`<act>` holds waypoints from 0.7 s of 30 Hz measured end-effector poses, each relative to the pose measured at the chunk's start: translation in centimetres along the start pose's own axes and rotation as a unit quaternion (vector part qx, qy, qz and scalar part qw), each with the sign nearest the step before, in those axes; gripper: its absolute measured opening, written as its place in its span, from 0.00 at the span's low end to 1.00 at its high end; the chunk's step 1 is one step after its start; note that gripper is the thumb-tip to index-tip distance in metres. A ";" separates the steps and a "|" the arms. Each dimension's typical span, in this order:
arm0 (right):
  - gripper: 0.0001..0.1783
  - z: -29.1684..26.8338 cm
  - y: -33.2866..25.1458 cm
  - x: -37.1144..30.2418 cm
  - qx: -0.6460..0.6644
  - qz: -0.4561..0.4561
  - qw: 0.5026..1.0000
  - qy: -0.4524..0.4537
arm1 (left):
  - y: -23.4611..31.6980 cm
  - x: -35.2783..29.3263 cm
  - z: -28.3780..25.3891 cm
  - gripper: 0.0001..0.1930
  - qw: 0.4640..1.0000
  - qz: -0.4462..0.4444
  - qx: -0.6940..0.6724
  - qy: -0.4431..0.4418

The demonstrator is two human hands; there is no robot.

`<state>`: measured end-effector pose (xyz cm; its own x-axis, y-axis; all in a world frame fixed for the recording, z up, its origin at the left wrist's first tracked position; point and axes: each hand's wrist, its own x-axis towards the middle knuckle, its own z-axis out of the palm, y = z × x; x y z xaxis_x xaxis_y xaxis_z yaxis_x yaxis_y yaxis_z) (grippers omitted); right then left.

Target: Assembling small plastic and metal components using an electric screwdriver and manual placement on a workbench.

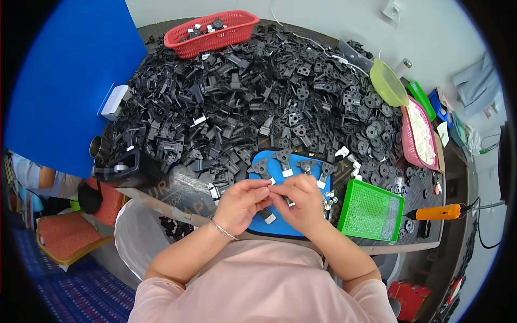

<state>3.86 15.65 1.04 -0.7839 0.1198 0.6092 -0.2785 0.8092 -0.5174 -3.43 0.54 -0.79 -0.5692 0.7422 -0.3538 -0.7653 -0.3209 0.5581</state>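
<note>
Over a blue mat [291, 228], my left hand [239, 204] and my right hand [299, 203] meet fingertip to fingertip. Both are closed in a pinch; whatever lies between the fingers is too small and covered to name. Just below them shows a black plastic part with a white end [267, 216]; I cannot tell whether it is held or lies on the mat. Beyond my fingers, several black brackets with white tips [283, 161] rest on the mat's far half. Small round metal pieces [330, 200] sit beside my right hand.
A large heap of black plastic parts [215, 107] covers the table, with black discs [371, 132] at its right. Around it are a red basket [226, 39], a green tray [350, 215], a pink basket of white pieces [406, 140], a yellow-green bowl [388, 83] and an orange-handled tool [439, 211].
</note>
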 end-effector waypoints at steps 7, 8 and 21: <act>0.10 0.2 0.1 0.1 0.137 0.140 0.979 -0.052 | 0.2 0.4 -1.3 0.07 0.999 0.010 -0.021 -0.027; 0.10 0.2 0.1 0.1 0.169 0.176 0.968 -0.059 | 0.1 0.5 -1.3 0.07 0.999 0.010 -0.021 -0.028; 0.08 0.6 0.6 0.4 0.172 0.172 0.966 -0.086 | 0.3 0.7 -2.1 0.07 0.998 -0.016 -0.052 -0.024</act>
<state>3.09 15.86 0.63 -0.9353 0.2262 0.2720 -0.1298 0.4958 -0.8587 -4.68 -0.30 -2.45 -0.5307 0.7794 -0.3329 -0.8112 -0.3533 0.4659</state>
